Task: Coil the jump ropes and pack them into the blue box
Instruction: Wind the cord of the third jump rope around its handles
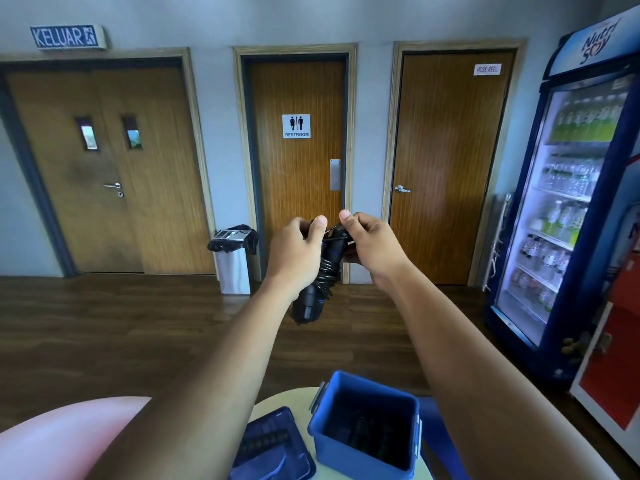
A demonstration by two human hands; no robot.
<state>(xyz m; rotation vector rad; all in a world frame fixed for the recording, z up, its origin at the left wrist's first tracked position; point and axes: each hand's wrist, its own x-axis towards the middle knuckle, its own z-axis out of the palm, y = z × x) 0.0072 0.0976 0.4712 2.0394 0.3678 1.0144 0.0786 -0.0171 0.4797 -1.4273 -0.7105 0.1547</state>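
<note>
A black jump rope (317, 282), its cord wound round the two handles, is held up in front of me at chest height. My left hand (294, 252) grips the upper part of the bundle. My right hand (369, 242) pinches the cord's end at the top of the handles. Below, the open blue box (367, 424) stands on a small round table (277, 401), with dark coiled rope inside it. Its blue lid (273, 445) lies to the left of the box.
A pink rounded surface (69, 438) fills the lower left. A lit drinks fridge (568, 216) stands at the right, a white bin (233, 259) by the restroom door. Dark wooden floor (138, 323) spreads between the table and three wooden doors.
</note>
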